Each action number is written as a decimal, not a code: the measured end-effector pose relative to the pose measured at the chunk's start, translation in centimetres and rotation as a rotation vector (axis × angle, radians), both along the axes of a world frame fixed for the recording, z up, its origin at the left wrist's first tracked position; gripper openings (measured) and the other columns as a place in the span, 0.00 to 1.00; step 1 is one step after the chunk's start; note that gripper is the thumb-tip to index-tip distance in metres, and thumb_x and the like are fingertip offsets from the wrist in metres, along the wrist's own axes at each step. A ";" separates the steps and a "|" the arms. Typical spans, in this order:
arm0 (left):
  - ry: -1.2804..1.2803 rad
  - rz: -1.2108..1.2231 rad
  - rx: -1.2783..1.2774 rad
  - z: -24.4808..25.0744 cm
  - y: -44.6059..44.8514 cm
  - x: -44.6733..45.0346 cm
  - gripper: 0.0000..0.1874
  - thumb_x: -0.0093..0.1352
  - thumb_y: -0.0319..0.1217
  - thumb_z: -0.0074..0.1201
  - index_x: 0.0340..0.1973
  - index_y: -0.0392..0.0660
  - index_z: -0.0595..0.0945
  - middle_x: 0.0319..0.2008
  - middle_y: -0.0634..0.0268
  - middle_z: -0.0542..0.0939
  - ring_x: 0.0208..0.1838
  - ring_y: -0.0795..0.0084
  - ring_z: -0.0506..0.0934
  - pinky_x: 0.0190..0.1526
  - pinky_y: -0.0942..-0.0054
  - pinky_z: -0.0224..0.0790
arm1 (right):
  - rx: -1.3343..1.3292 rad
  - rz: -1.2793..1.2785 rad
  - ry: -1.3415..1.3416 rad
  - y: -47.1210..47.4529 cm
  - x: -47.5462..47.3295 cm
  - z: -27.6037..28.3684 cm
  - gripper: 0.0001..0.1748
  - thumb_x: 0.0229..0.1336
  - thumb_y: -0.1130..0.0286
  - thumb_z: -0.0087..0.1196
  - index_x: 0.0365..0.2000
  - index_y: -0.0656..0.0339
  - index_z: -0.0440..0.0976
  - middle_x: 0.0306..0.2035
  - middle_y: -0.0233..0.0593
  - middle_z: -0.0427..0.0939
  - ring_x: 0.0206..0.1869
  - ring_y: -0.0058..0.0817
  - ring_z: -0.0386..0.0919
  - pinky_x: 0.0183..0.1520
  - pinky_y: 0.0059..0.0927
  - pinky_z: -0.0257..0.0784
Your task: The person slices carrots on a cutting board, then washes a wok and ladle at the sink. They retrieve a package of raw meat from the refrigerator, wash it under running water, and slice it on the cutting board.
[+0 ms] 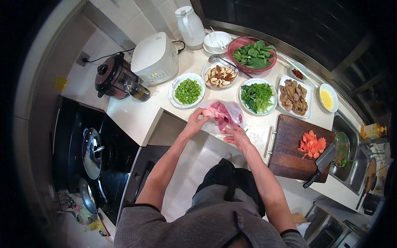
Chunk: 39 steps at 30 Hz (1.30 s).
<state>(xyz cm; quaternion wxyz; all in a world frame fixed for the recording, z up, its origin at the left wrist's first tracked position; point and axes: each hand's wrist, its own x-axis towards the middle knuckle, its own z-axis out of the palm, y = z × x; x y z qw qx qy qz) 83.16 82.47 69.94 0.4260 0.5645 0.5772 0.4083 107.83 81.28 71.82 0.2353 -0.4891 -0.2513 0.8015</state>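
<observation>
Raw meat [220, 112] lies in an opened clear plastic bag [234, 108] at the counter's front edge. The fingers and thumb of my left hand [197, 120] pinch a pale, fatty piece of the meat at its left side. My right hand [236, 135] is at the lower right of the bag, its fingertips at the meat and the plastic; its lower fingers are spread, and whether it grips anything is unclear. A plate of chopped green onion [187, 91] stands behind my left hand, and a plate of cut leafy greens [258, 96] is right of the bag.
On the right, a wooden cutting board [287, 148] bears sliced carrot [311, 144] and a cleaver [325, 158], beside the sink [356, 167]. Behind are plates of sliced mushrooms [220, 76] and cooked meat [293, 96]. A rice cooker [153, 59] stands back left; a lidded pan [92, 155] is on the stove.
</observation>
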 end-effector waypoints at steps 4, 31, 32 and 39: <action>0.628 -0.047 0.455 -0.6 -1.9 1.5 0.16 0.63 0.22 0.59 0.48 0.40 0.81 0.49 0.62 0.79 0.50 0.69 0.79 0.53 0.71 0.74 | 0.318 -0.045 -0.082 -4.4 3.9 3.1 0.27 0.69 0.70 0.52 0.66 0.63 0.62 0.44 0.43 0.82 0.35 0.30 0.85 0.37 0.27 0.80; -0.261 0.542 -0.271 -5.6 -3.2 2.8 0.19 0.62 0.23 0.62 0.50 0.41 0.79 0.33 0.61 0.83 0.30 0.73 0.81 0.31 0.73 0.77 | 0.299 -0.947 -0.621 -20.9 44.2 0.1 0.11 0.58 0.73 0.55 0.40 0.58 0.66 0.27 0.32 0.71 0.22 0.18 0.69 0.20 0.21 0.68; -0.432 0.600 -0.240 -6.0 -3.5 3.3 0.19 0.64 0.24 0.63 0.51 0.39 0.79 0.33 0.61 0.84 0.28 0.74 0.81 0.29 0.74 0.77 | 0.368 -0.909 -0.681 -21.4 42.4 1.4 0.11 0.61 0.74 0.53 0.42 0.56 0.64 0.27 0.32 0.71 0.18 0.18 0.68 0.18 0.21 0.65; -0.450 0.629 -0.310 -7.2 -2.9 4.6 0.30 0.55 0.30 0.73 0.51 0.34 0.77 0.34 0.58 0.84 0.30 0.72 0.83 0.26 0.74 0.78 | 0.558 -0.617 -0.673 -19.0 24.3 11.5 0.08 0.67 0.70 0.53 0.43 0.59 0.67 0.21 0.30 0.70 0.16 0.14 0.65 0.16 0.19 0.60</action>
